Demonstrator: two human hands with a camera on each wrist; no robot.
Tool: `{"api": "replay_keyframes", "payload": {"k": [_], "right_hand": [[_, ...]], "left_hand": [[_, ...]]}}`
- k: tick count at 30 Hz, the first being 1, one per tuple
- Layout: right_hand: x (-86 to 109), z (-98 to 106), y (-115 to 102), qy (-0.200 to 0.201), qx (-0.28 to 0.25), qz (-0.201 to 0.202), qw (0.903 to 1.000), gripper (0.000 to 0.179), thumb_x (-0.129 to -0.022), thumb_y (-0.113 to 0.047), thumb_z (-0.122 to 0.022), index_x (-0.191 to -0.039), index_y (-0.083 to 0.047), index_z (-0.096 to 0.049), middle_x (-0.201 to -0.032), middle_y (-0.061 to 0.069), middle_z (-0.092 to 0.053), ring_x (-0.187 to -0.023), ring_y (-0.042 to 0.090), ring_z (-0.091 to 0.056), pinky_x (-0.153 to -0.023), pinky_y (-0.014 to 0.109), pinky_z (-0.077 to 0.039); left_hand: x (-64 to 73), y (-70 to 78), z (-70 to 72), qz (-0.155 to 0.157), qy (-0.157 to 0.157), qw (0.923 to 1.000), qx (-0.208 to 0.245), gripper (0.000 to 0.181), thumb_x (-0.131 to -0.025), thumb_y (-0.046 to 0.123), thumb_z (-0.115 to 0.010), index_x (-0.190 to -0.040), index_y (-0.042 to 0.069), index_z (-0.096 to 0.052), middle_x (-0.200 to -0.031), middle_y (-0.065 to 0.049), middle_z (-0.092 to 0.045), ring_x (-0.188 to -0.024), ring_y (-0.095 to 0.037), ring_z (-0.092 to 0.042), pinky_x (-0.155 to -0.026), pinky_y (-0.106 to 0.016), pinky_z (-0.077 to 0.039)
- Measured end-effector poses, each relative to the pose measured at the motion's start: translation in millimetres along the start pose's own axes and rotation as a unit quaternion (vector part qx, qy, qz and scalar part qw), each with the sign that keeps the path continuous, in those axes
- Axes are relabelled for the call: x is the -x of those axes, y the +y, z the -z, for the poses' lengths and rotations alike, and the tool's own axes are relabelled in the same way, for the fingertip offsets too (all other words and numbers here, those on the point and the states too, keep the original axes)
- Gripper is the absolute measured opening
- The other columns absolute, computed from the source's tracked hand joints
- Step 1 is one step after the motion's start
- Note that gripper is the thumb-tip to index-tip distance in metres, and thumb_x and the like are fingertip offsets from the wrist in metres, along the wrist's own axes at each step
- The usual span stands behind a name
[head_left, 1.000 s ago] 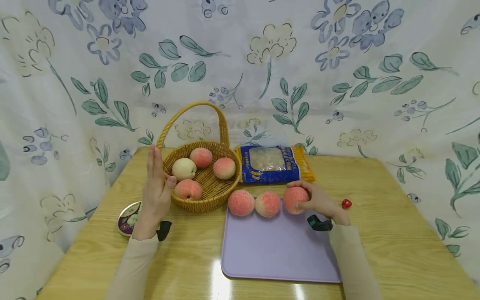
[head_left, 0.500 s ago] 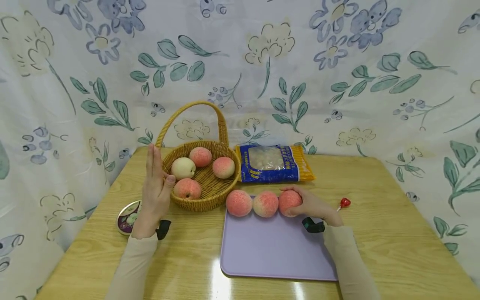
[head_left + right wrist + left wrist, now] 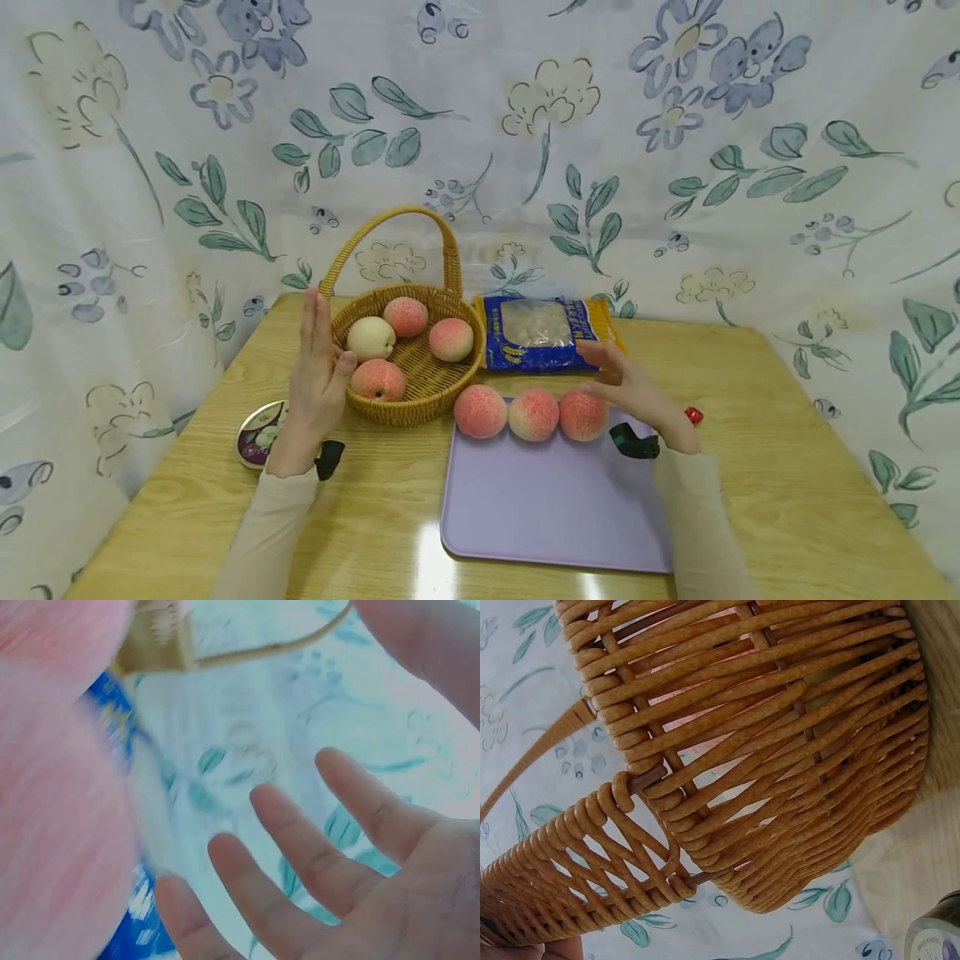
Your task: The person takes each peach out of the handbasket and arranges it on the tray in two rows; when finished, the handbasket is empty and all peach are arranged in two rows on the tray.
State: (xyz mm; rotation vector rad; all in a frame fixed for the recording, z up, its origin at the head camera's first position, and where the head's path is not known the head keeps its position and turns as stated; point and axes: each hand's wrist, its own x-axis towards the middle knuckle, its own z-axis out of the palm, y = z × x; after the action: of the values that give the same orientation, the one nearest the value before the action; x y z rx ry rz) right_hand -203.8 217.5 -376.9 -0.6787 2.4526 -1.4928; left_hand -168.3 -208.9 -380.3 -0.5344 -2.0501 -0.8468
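Right hand (image 3: pixel 637 392), centre-right of the head view: fingers straight and spread, holding nothing. It hovers just above and beside the rightmost peach (image 3: pixel 583 414); no contact visible. Right wrist view confirms it: fingers (image 3: pixel 300 840) splayed wide with gaps between them, palm bare, a blurred pink peach (image 3: pixel 60 825) filling the left of that frame.

Three peaches sit in a row along the far edge of the purple mat (image 3: pixel 555 508), lower centre: left peach (image 3: pixel 481 411), middle peach (image 3: pixel 533 414), then the rightmost one, each touching its neighbour.

Left hand (image 3: pixel 315 387), centre-left: fingers straight and together, pointing up, palm turned toward the wicker basket (image 3: pixel 420 400). Thumb rests against the basket's rim; nothing gripped. Left wrist view shows the basket weave (image 3: pixel 765 765) close up.

Basket holds four fruits, one pale, three pink. Blue snack bag (image 3: pixel 543 335) lies behind the mat. Round tin (image 3: pixel 258 433) at the left hand's wrist. Small red object (image 3: pixel 694 414) right of the right hand.
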Motion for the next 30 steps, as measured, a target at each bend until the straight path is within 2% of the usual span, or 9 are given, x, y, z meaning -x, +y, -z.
{"api": "replay_keyframes", "payload": {"k": [5,11,16,19,23,24,27,30], "right_hand": [[-35.2,-10.5,-30.0,-0.030,-0.020,0.004,0.9993,0.056,-0.097,-0.015,-0.061,-0.146,-0.005,-0.037,-0.151,0.020,-0.039,-0.137,0.042,-0.037,-0.101,0.051,-0.046],[-90.4,-35.0,-68.3,-0.092,-0.047,0.024,0.9943,0.048,-0.098,-0.017,-0.058,-0.143,-0.010,-0.043,-0.148,0.016,-0.043,-0.137,0.039,-0.040,-0.105,0.051,-0.042],[-132.6,-64.6,-91.9,-0.146,-0.057,0.029,0.9872,0.047,-0.099,-0.021,-0.055,-0.144,-0.013,-0.043,-0.149,0.014,-0.043,-0.136,0.032,-0.042,-0.105,0.048,-0.043],[-155.8,-86.7,-98.6,-0.190,-0.065,0.001,0.9797,0.048,-0.101,-0.023,-0.052,-0.146,-0.012,-0.042,-0.149,0.012,-0.043,-0.135,0.031,-0.044,-0.103,0.049,-0.045],[-181.5,-118.7,-99.9,-0.242,-0.074,-0.069,0.9650,0.051,-0.103,-0.027,-0.049,-0.149,-0.010,-0.037,-0.152,0.013,-0.040,-0.137,0.033,-0.041,-0.104,0.053,-0.042],[-186.5,-126.6,-99.0,-0.251,-0.068,-0.085,0.9619,0.051,-0.103,-0.028,-0.048,-0.149,-0.009,-0.036,-0.152,0.013,-0.040,-0.137,0.033,-0.042,-0.100,0.050,-0.046],[-197.5,-149.6,-95.2,-0.270,-0.011,-0.119,0.9555,0.052,-0.103,-0.035,-0.046,-0.149,-0.013,-0.038,-0.152,0.010,-0.041,-0.138,0.031,-0.042,-0.090,0.044,-0.047],[-204.1,-170.8,-89.4,-0.283,0.058,-0.126,0.9490,0.050,-0.101,-0.041,-0.046,-0.144,-0.018,-0.047,-0.149,0.007,-0.046,-0.132,0.026,-0.049,-0.084,0.036,-0.046]], "left_hand": [[-0.8,-0.3,3.3,0.001,0.003,1.0000,0.000,0.065,-0.102,0.052,-0.026,-0.158,0.027,-0.005,-0.166,0.001,-0.004,-0.063,-0.012,-0.037,-0.060,-0.021,-0.035],[-1.3,0.5,3.8,0.005,0.006,1.0000,-0.003,0.064,-0.102,0.053,-0.026,-0.158,0.029,-0.005,-0.165,0.003,-0.004,-0.062,-0.012,-0.038,-0.059,-0.020,-0.036],[-0.1,1.7,1.1,0.006,0.002,0.9999,-0.009,0.064,-0.102,0.054,-0.025,-0.158,0.029,-0.004,-0.165,0.007,-0.003,-0.063,-0.015,-0.041,-0.060,-0.021,-0.038],[1.0,1.9,0.4,0.005,0.000,0.9999,-0.011,0.064,-0.102,0.053,-0.025,-0.158,0.028,-0.004,-0.165,0.007,-0.002,-0.065,-0.016,-0.043,-0.061,-0.021,-0.038],[0.6,1.0,0.5,0.002,0.001,1.0000,-0.005,0.064,-0.103,0.051,-0.025,-0.158,0.027,-0.003,-0.165,0.005,-0.003,-0.069,-0.018,-0.045,-0.062,-0.021,-0.039],[0.3,0.7,0.6,0.002,-0.001,1.0000,-0.002,0.064,-0.103,0.051,-0.025,-0.158,0.027,-0.003,-0.165,0.004,-0.002,-0.071,-0.019,-0.045,-0.063,-0.021,-0.039],[0.0,-0.1,1.4,0.006,-0.005,1.0000,0.001,0.063,-0.103,0.051,-0.025,-0.158,0.028,-0.003,-0.165,0.003,-0.003,-0.072,-0.019,-0.045,-0.063,-0.020,-0.039],[0.1,-0.5,2.5,0.010,-0.007,0.9999,0.003,0.064,-0.103,0.051,-0.026,-0.158,0.029,-0.003,-0.165,0.003,-0.002,-0.074,-0.020,-0.045,-0.063,-0.020,-0.039]]}}
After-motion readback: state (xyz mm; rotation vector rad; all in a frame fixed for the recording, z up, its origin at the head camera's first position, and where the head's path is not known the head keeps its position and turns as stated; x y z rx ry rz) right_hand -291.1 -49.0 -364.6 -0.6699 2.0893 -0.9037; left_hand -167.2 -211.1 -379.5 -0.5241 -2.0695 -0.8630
